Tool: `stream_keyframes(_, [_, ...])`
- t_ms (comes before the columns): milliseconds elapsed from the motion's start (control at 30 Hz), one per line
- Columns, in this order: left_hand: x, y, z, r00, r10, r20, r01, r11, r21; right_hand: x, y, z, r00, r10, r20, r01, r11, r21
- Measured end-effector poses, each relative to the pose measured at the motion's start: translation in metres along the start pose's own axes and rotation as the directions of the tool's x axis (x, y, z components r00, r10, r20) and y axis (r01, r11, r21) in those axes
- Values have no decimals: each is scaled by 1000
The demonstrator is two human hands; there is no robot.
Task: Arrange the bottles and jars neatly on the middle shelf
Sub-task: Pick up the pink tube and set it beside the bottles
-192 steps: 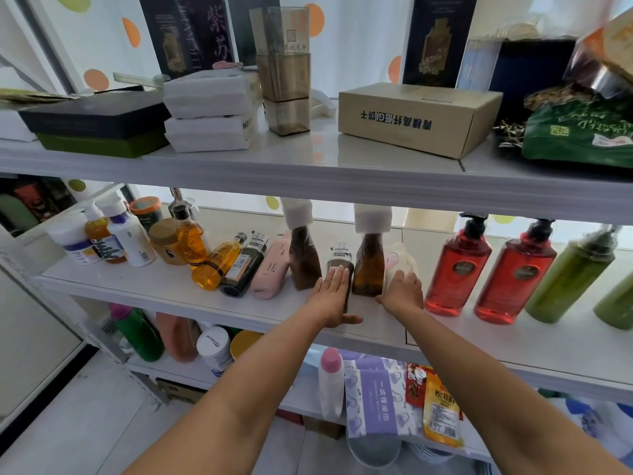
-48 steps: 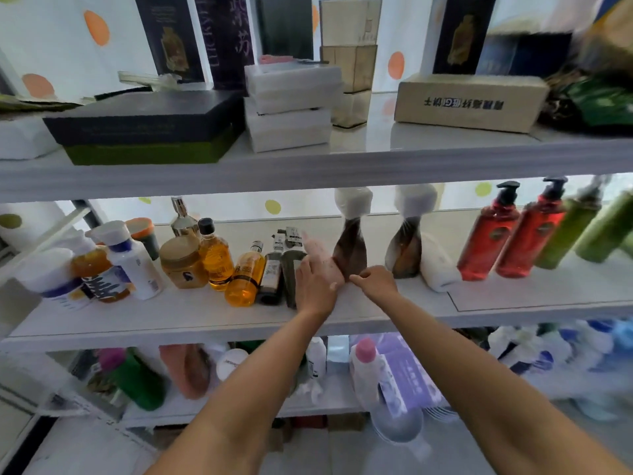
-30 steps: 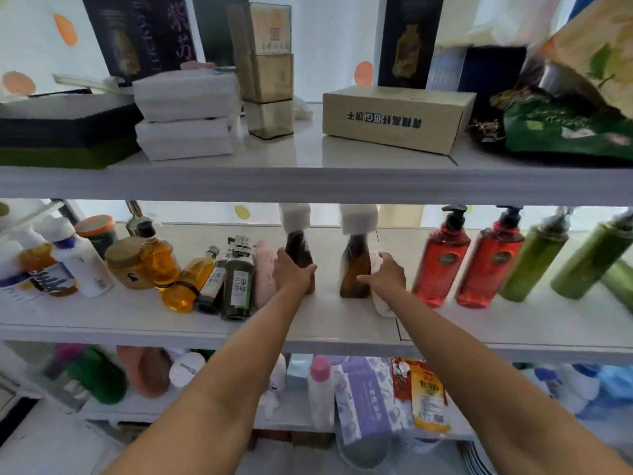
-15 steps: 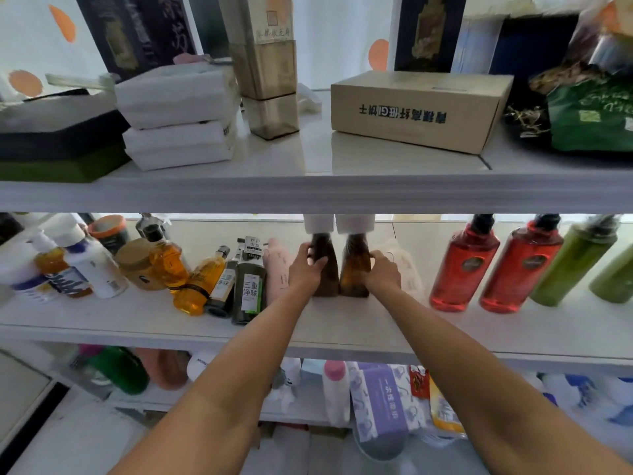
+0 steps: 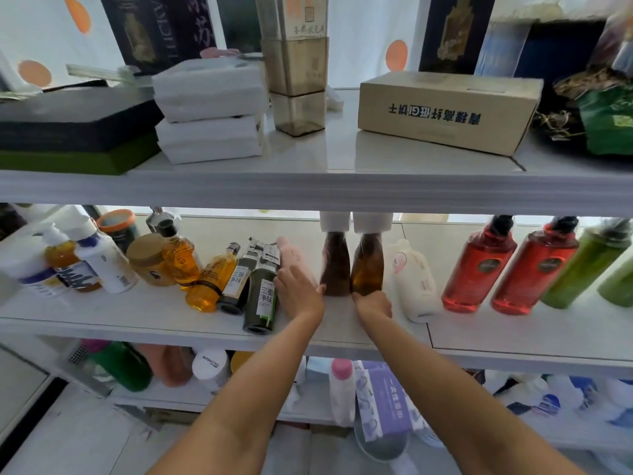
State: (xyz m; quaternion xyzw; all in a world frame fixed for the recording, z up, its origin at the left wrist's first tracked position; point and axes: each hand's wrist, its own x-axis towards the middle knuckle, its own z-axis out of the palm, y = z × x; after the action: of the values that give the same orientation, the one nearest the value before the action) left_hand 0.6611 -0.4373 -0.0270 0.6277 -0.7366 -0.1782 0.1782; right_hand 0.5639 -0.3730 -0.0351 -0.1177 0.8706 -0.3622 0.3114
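Note:
The white middle shelf (image 5: 342, 332) holds a row of bottles. Two brown bottles, one dark (image 5: 335, 265) and one amber (image 5: 368, 265), stand upright side by side at the centre, their white caps half hidden by the upper shelf. My left hand (image 5: 299, 296) rests on a pink bottle (image 5: 291, 252) that lies flat, and its thumb reaches the dark bottle's foot. My right hand (image 5: 374, 303) has its fingers curled against the foot of the amber bottle. A white bottle (image 5: 414, 279) leans just right of it. Dark green (image 5: 262, 299) and amber (image 5: 210, 281) bottles lie to the left.
Red pump bottles (image 5: 479, 269) and green ones (image 5: 582, 265) stand on the right. Jars and white bottles (image 5: 102, 262) crowd the left end. The upper shelf (image 5: 308, 190) carries a cardboard box (image 5: 448, 109) and white packs. The lower shelf holds more bottles and packets.
Both hands have slid down from the brown bottles' bodies to their feet. My left hand has come to lie on the pink bottle. The two brown bottles stand close together.

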Motion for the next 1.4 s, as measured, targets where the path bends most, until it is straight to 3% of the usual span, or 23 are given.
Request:
stream_keyframes(100, [-1,-10,-2,982,-117,147,119,993,-4,-9,-10,19,993,-72,97,67,997,45])
stream_keyframes(200, [8,-15,-4,964,-110,240,127,990,-55,-13,-28,34,974,-141,175,125,987,99])
stream_keyframes(267, [11,-17,-6,954,-89,285,115,990,-77,-13,-34,46,964,-126,234,86,981,173])
stream_keyframes(533, [21,-23,-17,940,-147,306,274,861,-428,-14,-36,66,944,-34,329,-121,889,441])
stream_keyframes(667, [25,-26,-20,937,-197,289,332,761,-558,-15,-37,70,922,-37,385,-156,875,458])
stream_keyframes(800, [24,-25,-22,918,-243,313,391,679,-621,-18,-44,68,927,-48,373,-174,825,538])
stream_keyframes(1033, [20,-25,-28,891,-229,391,438,656,-615,-18,-43,62,924,-45,379,-200,789,581])
stream_keyframes(1133, [23,-24,-26,870,-194,453,474,579,-663,-26,-44,57,914,-78,399,-210,750,628])
stream_keyframes(1267, [20,-31,-30,815,-118,568,570,338,-748,-36,-33,48,893,-109,436,-242,701,671])
stream_keyframes(1400, [4,-33,-16,798,-160,582,602,274,-750,-49,-20,30,874,-131,467,-213,761,612])
